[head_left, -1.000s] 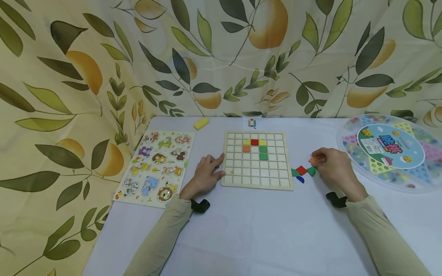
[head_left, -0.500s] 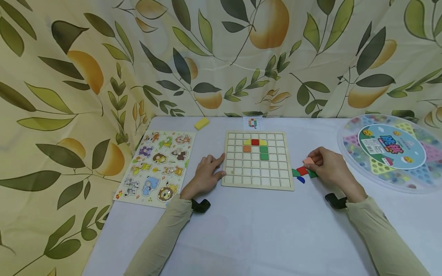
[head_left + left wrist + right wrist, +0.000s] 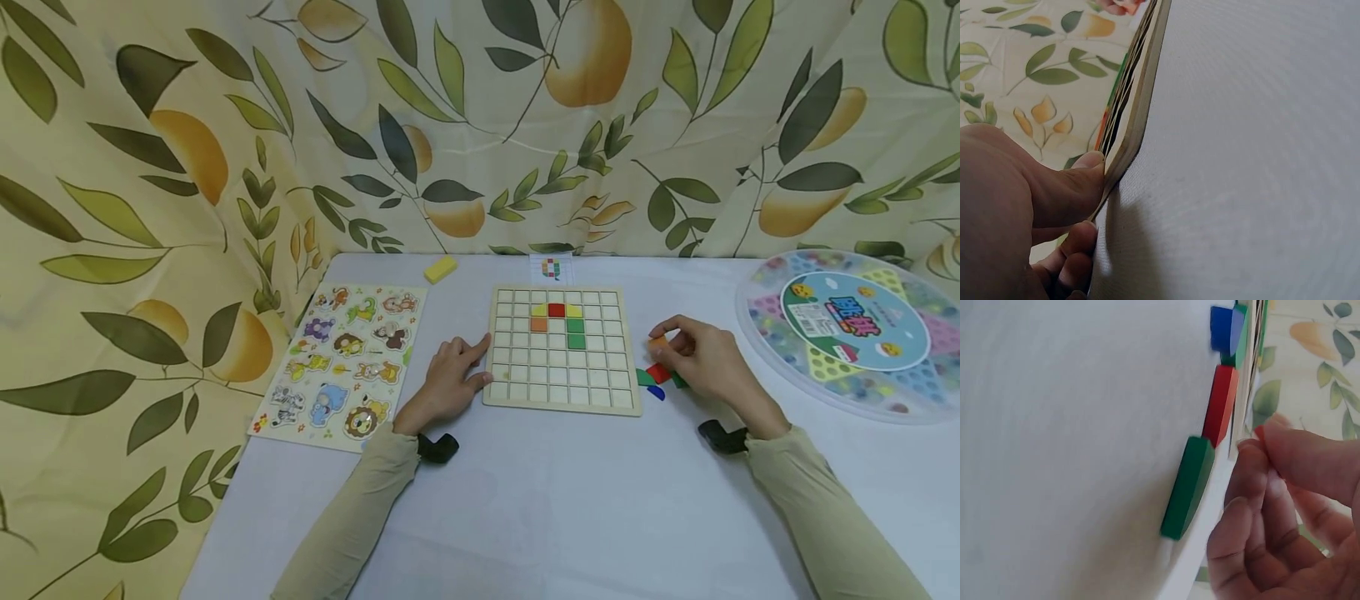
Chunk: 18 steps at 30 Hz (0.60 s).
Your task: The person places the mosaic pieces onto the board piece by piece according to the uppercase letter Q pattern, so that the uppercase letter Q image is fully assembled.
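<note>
A wooden grid board (image 3: 553,379) lies on the white table, with several red, yellow, orange and green pieces set in its upper cells. My left hand (image 3: 450,375) touches the board's left edge with index finger and thumb. Right of the board, my right hand (image 3: 705,358) pinches an orange tile (image 3: 657,342), of which only a sliver shows in the right wrist view. Below that hand lie a red square tile (image 3: 657,372), a blue half-round piece (image 3: 656,392) and a green piece (image 3: 646,377). Another green piece (image 3: 1188,487) is mostly hidden by the hand in the head view.
Behind the board lies a small card (image 3: 551,268) with a coloured pattern. An animal puzzle board (image 3: 337,367) is at the left, a yellow block (image 3: 440,268) at the back. A round, clear-lidded game box (image 3: 851,333) stands at the right. A patterned curtain hangs behind.
My right hand has moved a little left with the orange tile, over the loose pieces and nearer the board. My left hand stays at the board's edge.
</note>
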Available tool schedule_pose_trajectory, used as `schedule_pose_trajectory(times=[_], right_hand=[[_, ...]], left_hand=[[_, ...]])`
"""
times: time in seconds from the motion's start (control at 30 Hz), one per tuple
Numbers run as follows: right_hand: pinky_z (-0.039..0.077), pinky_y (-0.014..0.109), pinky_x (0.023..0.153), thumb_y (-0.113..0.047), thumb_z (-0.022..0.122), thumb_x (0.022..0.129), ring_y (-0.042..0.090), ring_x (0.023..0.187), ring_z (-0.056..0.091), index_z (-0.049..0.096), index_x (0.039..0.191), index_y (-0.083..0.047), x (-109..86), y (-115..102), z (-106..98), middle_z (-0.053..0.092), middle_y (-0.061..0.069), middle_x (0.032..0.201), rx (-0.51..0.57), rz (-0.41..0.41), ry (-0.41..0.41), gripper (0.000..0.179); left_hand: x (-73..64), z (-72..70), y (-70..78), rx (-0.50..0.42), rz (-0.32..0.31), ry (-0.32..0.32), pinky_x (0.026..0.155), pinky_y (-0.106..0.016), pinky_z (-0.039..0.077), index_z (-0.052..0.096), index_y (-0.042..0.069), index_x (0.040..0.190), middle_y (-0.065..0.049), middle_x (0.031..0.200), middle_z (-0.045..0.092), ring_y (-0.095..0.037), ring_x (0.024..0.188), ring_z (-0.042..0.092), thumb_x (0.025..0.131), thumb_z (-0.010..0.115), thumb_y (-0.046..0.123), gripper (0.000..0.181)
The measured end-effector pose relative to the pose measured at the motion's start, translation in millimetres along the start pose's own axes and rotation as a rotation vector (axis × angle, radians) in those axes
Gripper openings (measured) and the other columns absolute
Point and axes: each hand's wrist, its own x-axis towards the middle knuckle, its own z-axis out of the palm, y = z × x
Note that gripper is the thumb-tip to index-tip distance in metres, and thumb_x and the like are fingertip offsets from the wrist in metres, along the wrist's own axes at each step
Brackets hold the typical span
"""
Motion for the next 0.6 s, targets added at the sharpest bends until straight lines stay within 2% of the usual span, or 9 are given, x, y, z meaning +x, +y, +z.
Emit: schedule_pose_trajectory(times=[0.17, 0.33, 0.47, 0.6], right_hand=[[0.051, 0.019, 0.062, -0.015, 0.082, 0.094, 0.024, 0.078, 0.07, 0.072, 0.116, -0.005, 2.3, -7.9, 3.7, 0.075, 0.016, 0.092, 0.054, -0.005, 0.065, 0.026], [0.052, 0.015, 0.066, -0.025, 0.083, 0.094, 0.029, 0.088, 0.073, 0.072, 0.121, -0.007, 6.7, -20.8, 7.3, 0.076, 0.019, 0.103, 0.123, 0.056, 0.036, 0.034], [0.054, 0.02, 0.066, -0.033, 0.084, 0.093, 0.025, 0.087, 0.072, 0.071, 0.123, -0.008, 10.5, -29.1, 11.3, 0.077, 0.018, 0.105, 0.16, 0.095, 0.002, 0.041], [0.053, 0.021, 0.066, -0.034, 0.085, 0.092, 0.019, 0.085, 0.072, 0.07, 0.122, -0.008, 14.4, -35.0, 16.5, 0.078, 0.016, 0.103, 0.181, 0.088, -0.016, 0.042]], left_hand=[[0.1, -1.2, -0.5, 0.01, 0.002, -0.002, 0.087, -0.034, 0.027, 0.039, 0.009, 0.164, -0.005, 0.104, 0.048, -0.019, 0.094, 0.034, 0.106, 0.064, 0.022, 0.065], [0.2, -2.2, -0.4, 0.019, 0.007, -0.004, 0.086, -0.034, 0.026, 0.039, 0.009, 0.164, -0.005, 0.103, 0.046, -0.019, 0.094, 0.034, 0.106, 0.064, 0.023, 0.065], [0.1, -2.1, -0.4, 0.019, 0.01, -0.002, 0.086, -0.034, 0.026, 0.039, 0.009, 0.164, -0.005, 0.102, 0.046, -0.019, 0.093, 0.034, 0.106, 0.064, 0.024, 0.065], [0.2, -1.8, -0.9, 0.026, 0.01, -0.003, 0.086, -0.033, 0.026, 0.039, 0.009, 0.164, -0.005, 0.102, 0.046, -0.019, 0.093, 0.034, 0.106, 0.064, 0.024, 0.065]])
